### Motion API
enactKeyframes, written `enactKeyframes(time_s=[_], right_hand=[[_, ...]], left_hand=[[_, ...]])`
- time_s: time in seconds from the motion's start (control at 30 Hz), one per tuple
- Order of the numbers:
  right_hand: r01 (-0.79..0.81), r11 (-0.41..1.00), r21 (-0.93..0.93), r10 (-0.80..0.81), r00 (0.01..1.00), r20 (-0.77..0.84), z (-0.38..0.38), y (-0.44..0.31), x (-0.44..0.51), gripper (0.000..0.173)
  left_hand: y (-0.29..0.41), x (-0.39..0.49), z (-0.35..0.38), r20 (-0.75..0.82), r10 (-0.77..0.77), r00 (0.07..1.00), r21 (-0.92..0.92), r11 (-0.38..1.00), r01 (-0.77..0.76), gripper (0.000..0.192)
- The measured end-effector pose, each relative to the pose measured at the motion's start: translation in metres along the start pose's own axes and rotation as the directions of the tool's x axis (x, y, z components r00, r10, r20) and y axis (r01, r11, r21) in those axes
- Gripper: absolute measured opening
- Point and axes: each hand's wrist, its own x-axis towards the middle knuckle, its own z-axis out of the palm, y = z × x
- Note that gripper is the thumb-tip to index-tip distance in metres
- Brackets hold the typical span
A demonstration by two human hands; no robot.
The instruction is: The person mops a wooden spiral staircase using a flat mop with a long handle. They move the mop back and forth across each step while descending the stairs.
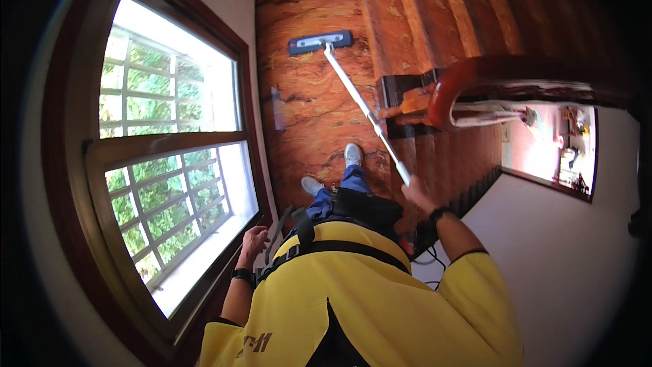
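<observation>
My right hand (420,194) grips the end of a white telescoping pole (351,86). At the pole's far end, a flat dark floor brush head (320,43) with a pale mounting plate rests on the orange-brown marbled landing floor (310,81). The pole slants from the brush down to the right, passing to the right of my shoes (353,155). My left hand (255,242) hangs beside my hip with loosely bent fingers, near the lower part of the window frame (254,183). It holds nothing that I can see.
Stairs (423,20) border the landing at the upper right, and another flight (453,163) lies below. Between them curves a glossy reddish wooden handrail (441,97). A barred window (168,158) stands on the left. A black waist bag (364,214) hangs at my front; black cables (435,260) show beside me.
</observation>
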Motion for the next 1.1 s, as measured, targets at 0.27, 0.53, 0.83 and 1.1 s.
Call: enactKeyframes(time_s=[0.27,0.53,0.83,1.1], right_hand=[[0.157,0.976,-0.151,-0.142,0.984,0.105,-0.047,-0.199,0.117,0.033],[0.249,0.918,-0.31,-0.212,0.966,0.147,-0.045,-0.123,0.081,0.036],[0.301,0.837,-0.457,-0.225,0.951,0.214,-0.06,0.033,-0.065,0.024],[0.156,0.823,-0.546,-0.046,0.977,0.21,-0.065,0.121,-0.191,0.014]], left_hand=[[0.015,-0.059,0.042,-0.183,-0.137,0.973,-0.227,0.969,0.094,0.037],[-0.059,-0.106,0.124,-0.164,-0.16,0.973,-0.213,0.969,0.124,0.032],[-0.066,-0.043,0.082,-0.099,-0.054,0.994,-0.138,0.99,0.04,0.031],[-0.037,-0.016,0.044,-0.035,0.032,0.999,-0.188,0.982,-0.038,0.034]])
